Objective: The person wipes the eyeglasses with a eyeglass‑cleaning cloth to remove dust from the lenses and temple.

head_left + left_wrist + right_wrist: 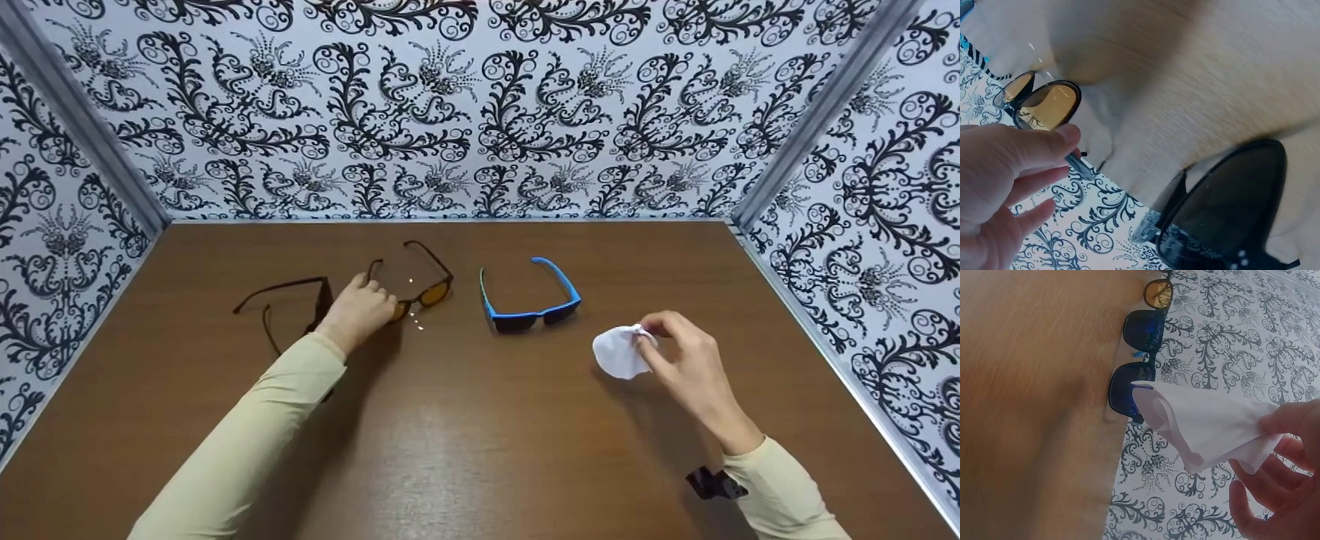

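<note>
My left hand (361, 309) pinches the left side of the amber-lensed sunglasses (435, 293) between thumb and fingers. In the left wrist view the thumb lies by one lens (1053, 107), and a dark temple shows beyond the fingers. A white cloth (621, 352) hangs from my right hand (694, 367), pinched at one corner. The right wrist view shows the cloth folded over loosely, overlapping the nearest dark lens. Blue-framed sunglasses (536, 318) stand between my hands with their temples open toward the back.
Dark sunglasses (322, 296) lie left of my left hand, partly hidden by it, with temples spread. The brown table (450, 435) meets patterned walls (450, 112) at the back and sides. A black wrist device (716, 484) sits at the right sleeve.
</note>
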Demonstrator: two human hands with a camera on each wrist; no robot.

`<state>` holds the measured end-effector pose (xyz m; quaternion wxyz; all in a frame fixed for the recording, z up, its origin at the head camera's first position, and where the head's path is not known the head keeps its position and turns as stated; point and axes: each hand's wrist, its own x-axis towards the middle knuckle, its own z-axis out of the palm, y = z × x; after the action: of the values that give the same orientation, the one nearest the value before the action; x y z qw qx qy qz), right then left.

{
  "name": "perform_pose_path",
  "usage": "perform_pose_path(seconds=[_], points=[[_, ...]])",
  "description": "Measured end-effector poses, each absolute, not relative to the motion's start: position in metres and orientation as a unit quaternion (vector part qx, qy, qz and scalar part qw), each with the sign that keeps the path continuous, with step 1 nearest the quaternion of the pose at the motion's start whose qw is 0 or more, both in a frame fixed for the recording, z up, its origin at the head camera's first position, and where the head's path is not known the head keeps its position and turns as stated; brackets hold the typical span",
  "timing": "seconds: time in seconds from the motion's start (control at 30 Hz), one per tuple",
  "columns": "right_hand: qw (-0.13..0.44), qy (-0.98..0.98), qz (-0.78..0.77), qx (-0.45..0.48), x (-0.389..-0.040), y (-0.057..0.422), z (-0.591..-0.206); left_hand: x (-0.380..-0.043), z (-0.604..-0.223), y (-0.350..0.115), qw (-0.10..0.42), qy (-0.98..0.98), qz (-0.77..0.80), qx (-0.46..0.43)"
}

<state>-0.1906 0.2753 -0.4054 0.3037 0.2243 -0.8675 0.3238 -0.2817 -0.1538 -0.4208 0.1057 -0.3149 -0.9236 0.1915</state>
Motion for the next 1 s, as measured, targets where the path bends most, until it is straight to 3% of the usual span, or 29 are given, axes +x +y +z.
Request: perform_pose_path(seconds=[0.3,0.7,1.0], points=[[0.312,-0.864,0.321,0.23,-0.189,0.276,-0.404,-0.281,-0.41,-0.139,0.074,-0.925,0.148,-0.341],[0.311,-0.859,0.325,0.245,-0.188,0.274,-0.402,-0.275,-0.387,-0.129,0.072,-0.923,0.103,-0.363],[0.278,-0.863,0.356,0.224,-0.189,0.269,-0.399,-0.26,-0.36,-0.123,0.051,-0.927,0.031,-0.371]])
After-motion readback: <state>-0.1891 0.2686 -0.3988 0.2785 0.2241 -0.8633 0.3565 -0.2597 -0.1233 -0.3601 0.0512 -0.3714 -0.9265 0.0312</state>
